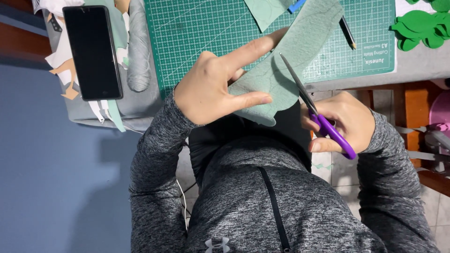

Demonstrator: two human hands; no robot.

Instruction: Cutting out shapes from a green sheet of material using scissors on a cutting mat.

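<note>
— Head view: right hand (pixel 344 124) grips purple scissors (pixel 315 112), blades open at the felt sheet (pixel 288 65)?
— Yes. Left hand (pixel 213 86) pinches that pale green sheet just above the lap, near the cutting mat (pixel 197 33).
— Risk?
— Floppy felt could sag, pulling the cut off its line, I'd judge.

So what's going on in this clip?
A person in a grey sweater is cutting a sheet of pale green felt. The left hand holds the felt up at the table edge, while the right hand works purple-handled scissors, blades into the felt. Behind lie a green cutting mat, a pencil, darker green cutouts and a black phone.
</note>
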